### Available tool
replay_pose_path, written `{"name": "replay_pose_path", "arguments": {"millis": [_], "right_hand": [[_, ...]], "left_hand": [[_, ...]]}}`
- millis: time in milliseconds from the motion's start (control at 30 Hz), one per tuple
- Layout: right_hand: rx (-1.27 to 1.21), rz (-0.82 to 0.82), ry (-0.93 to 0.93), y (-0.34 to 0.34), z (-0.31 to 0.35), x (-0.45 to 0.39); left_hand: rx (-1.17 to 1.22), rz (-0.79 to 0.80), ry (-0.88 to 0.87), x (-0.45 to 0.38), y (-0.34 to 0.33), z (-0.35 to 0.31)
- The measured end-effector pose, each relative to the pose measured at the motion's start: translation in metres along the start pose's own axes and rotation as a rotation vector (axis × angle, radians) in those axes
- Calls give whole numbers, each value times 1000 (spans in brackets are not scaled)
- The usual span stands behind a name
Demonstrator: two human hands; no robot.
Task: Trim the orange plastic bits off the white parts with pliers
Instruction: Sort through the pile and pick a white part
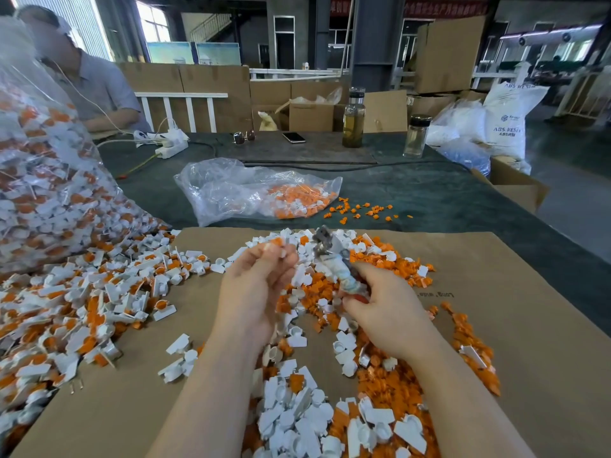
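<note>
Right now the left hand [256, 285] pinches a small white plastic part with an orange bit [276, 247] at its curled fingertips, raised above the sheet of brown cardboard [515, 325] that covers the near edge of the dark green tabletop [429, 193]. The right hand [386, 312] is curled round the taped handles of the grey metal pliers [334, 259], whose long axis runs from that hand up and away toward the far edge, leaning a little left, the nose pointing away from the person. Motion blur hides whether the plier tips are parted or closed. The held part sits just to the left of the plier head, near but apart from it, so the coming cut seems to turn on bringing the two together sideways; the left hand is the nearer one to the part, already holding it. Under and between both hands lies the heap of trimmed white pieces and orange scraps [330, 424]. Untrimmed parts spill from the big clear plastic bag [39, 180] at the left edge of the cardboard.
</note>
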State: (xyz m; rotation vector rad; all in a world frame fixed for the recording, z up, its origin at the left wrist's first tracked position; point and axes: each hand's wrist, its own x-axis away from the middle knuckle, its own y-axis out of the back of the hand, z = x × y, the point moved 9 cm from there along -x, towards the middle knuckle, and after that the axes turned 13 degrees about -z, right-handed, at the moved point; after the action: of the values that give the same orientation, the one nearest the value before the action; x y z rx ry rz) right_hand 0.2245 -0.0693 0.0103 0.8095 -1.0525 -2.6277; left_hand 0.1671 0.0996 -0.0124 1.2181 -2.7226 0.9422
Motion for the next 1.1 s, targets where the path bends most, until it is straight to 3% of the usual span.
{"name": "replay_pose_path", "arguments": {"millis": [133,300,467,600,700,833,900,967,1100], "right_hand": [[65,-170,-87,19,-14,-4],[109,-269,-202,32,-29,-4],[143,-300,-274,38,-35,-3],[177,-297,-287,38,-35,-3],[178,-302,-286,38,-35,-3],[189,-300,-280,37,-36,-3],[192,-298,-278,37,-36,-4],[184,-295,-274,35,-37,-4],[168,-252,-253,31,-38,-6]], "left_hand": [[404,-246,227,-15,38,-1],[828,-405,283,-25,69,-7],[1066,-462,217,-31,85,-13],[1095,-441,196,-33,85,-13],[778,-324,216,-30,70,-14],[-289,-84,-48,-13,30,-21],[-698,109,-202,4,1,-12],[-977,291,-318,17,-19,6],[-1357,400,-605,22,-34,19]]}}
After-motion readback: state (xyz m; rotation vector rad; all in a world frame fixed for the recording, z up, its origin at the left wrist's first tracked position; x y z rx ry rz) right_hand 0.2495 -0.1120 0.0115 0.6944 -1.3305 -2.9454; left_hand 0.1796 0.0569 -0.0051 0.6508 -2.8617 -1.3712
